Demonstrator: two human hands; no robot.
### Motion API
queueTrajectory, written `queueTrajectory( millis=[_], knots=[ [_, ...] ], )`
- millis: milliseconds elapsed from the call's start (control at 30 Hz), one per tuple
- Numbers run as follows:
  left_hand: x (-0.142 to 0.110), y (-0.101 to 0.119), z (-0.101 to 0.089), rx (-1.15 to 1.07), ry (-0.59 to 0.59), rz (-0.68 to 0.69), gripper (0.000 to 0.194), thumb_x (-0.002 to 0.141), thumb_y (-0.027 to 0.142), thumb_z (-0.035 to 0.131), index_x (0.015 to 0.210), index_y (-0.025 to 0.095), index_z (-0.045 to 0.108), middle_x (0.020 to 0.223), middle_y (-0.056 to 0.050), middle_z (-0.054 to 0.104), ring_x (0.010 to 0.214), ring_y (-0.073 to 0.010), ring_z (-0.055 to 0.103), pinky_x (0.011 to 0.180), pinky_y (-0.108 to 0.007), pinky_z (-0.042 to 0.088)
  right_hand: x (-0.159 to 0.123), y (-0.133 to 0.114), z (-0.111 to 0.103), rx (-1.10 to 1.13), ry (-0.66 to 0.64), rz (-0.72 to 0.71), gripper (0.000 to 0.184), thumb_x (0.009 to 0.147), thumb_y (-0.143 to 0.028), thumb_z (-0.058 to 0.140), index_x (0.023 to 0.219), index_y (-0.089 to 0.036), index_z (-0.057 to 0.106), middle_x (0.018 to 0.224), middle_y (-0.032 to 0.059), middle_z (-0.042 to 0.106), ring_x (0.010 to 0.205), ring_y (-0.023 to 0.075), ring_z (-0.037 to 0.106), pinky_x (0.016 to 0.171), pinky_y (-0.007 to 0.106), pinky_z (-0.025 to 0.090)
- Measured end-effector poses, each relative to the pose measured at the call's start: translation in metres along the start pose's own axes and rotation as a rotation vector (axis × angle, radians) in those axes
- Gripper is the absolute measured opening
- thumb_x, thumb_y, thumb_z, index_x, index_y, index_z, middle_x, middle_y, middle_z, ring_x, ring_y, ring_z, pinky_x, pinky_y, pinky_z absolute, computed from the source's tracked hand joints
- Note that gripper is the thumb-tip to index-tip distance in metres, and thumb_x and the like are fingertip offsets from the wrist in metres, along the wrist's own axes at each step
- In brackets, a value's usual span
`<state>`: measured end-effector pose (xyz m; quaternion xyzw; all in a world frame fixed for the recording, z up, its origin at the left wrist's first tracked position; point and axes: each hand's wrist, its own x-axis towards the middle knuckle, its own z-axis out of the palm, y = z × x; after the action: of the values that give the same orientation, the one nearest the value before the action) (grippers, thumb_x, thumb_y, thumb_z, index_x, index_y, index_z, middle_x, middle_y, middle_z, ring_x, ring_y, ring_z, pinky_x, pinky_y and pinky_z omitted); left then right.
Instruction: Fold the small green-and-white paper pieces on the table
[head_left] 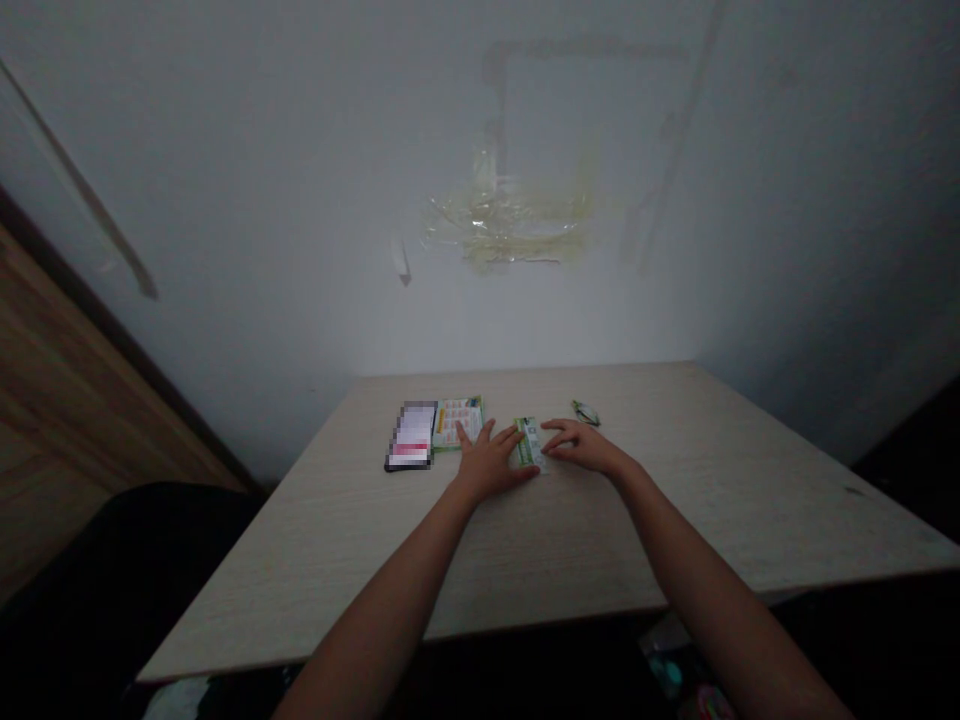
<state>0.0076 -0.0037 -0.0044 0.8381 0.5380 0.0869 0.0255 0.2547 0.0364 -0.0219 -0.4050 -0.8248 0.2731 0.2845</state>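
A small green and white packet lies flat on the pale wooden table, between my two hands. My left hand rests palm down with its fingers spread, and its fingertips touch the packet's left edge. My right hand lies flat on the packet's right side, fingers pointing left over it. Neither hand lifts it.
A printed green and orange card lies just left of my left hand, with a phone beside it. A small crumpled wrapper sits behind my right hand. A white wall with tape remnants rises behind the table.
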Motion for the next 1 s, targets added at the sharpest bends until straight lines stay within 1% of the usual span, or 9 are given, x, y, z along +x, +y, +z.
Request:
queueTrajectory(
  millis=[67, 200, 333, 400, 500, 600, 733, 833, 1000],
  knots=[
    [0.0, 0.001, -0.001, -0.003, -0.004, -0.001, 0.078, 0.079, 0.082, 0.04, 0.146, 0.042, 0.04, 0.156, 0.001, 0.039, 0.147, -0.0405, 0.018, 0.106, -0.08, -0.011, -0.001, -0.002, -0.001, 0.007, -0.008, 0.013, 0.021, 0.079, -0.04, 0.071, 0.086, -0.023, 0.08, 0.138, 0.0091, 0.058, 0.128, 0.0266, 0.053, 0.112, 0.044, 0.037],
    [-0.001, 0.002, -0.003, -0.011, -0.005, -0.001, 0.078, 0.079, 0.082, 0.039, 0.146, 0.042, 0.039, 0.156, 0.001, 0.039, 0.147, -0.0402, 0.018, 0.106, -0.079, -0.011, -0.001, -0.004, 0.001, 0.021, 0.003, 0.059, 0.024, 0.077, -0.043, 0.073, 0.084, -0.021, 0.079, 0.139, 0.0101, 0.058, 0.127, 0.0278, 0.054, 0.112, 0.044, 0.037],
    [-0.001, 0.001, -0.003, -0.02, -0.017, -0.001, 0.079, 0.078, 0.082, 0.039, 0.146, 0.042, 0.039, 0.157, 0.001, 0.038, 0.147, -0.0407, 0.019, 0.106, -0.08, -0.009, 0.002, -0.003, 0.004, 0.013, 0.067, 0.081, 0.032, 0.076, -0.047, 0.073, 0.09, -0.019, 0.078, 0.124, 0.0136, 0.068, 0.126, 0.0299, 0.056, 0.112, 0.048, 0.037],
    [0.0, 0.001, -0.002, -0.023, -0.02, -0.005, 0.079, 0.078, 0.082, 0.039, 0.146, 0.042, 0.038, 0.157, 0.002, 0.038, 0.147, -0.041, 0.018, 0.106, -0.08, -0.01, 0.004, -0.003, 0.005, -0.008, 0.092, 0.097, 0.034, 0.078, -0.048, 0.072, 0.091, -0.017, 0.078, 0.124, 0.0149, 0.067, 0.126, 0.0304, 0.055, 0.112, 0.048, 0.037],
    [0.001, 0.001, 0.0, -0.031, -0.017, -0.016, 0.081, 0.077, 0.083, 0.041, 0.147, 0.041, 0.038, 0.157, 0.001, 0.037, 0.147, -0.0408, 0.018, 0.106, -0.079, -0.011, 0.006, -0.002, 0.007, -0.056, 0.126, 0.102, 0.03, 0.082, -0.045, 0.069, 0.091, -0.018, 0.079, 0.134, 0.0151, 0.061, 0.125, 0.0297, 0.056, 0.111, 0.048, 0.038],
    [0.001, 0.0, 0.002, -0.035, -0.016, -0.018, 0.08, 0.077, 0.083, 0.041, 0.147, 0.043, 0.037, 0.157, 0.002, 0.037, 0.147, -0.0402, 0.019, 0.106, -0.079, -0.012, 0.009, -0.001, 0.008, -0.107, 0.156, 0.099, 0.025, 0.084, -0.038, 0.067, 0.093, -0.019, 0.079, 0.137, 0.0139, 0.059, 0.123, 0.0282, 0.057, 0.11, 0.046, 0.039],
    [0.001, 0.0, 0.001, -0.028, -0.022, -0.017, 0.08, 0.077, 0.083, 0.04, 0.147, 0.044, 0.036, 0.157, 0.002, 0.037, 0.147, -0.0406, 0.018, 0.106, -0.08, -0.01, 0.016, 0.003, 0.012, -0.182, 0.175, 0.096, 0.022, 0.086, -0.033, 0.064, 0.097, -0.02, 0.079, 0.133, 0.0135, 0.061, 0.121, 0.0265, 0.058, 0.109, 0.044, 0.04],
    [0.0, 0.001, -0.001, -0.022, -0.029, -0.019, 0.08, 0.078, 0.083, 0.04, 0.147, 0.043, 0.036, 0.157, 0.002, 0.037, 0.147, -0.0409, 0.018, 0.106, -0.08, -0.009, 0.023, 0.006, 0.015, -0.245, 0.205, 0.112, 0.021, 0.087, -0.032, 0.064, 0.097, -0.021, 0.079, 0.128, 0.0125, 0.064, 0.118, 0.0266, 0.059, 0.109, 0.046, 0.04],
    [-0.002, 0.003, -0.004, -0.016, -0.031, -0.028, 0.079, 0.078, 0.082, 0.041, 0.147, 0.044, 0.036, 0.157, 0.002, 0.037, 0.147, -0.041, 0.018, 0.107, -0.079, -0.009, 0.028, 0.006, 0.018, -0.346, 0.217, 0.116, 0.024, 0.09, -0.032, 0.06, 0.104, -0.023, 0.077, 0.123, 0.0114, 0.065, 0.116, 0.0258, 0.058, 0.107, 0.044, 0.041]
  ],
)
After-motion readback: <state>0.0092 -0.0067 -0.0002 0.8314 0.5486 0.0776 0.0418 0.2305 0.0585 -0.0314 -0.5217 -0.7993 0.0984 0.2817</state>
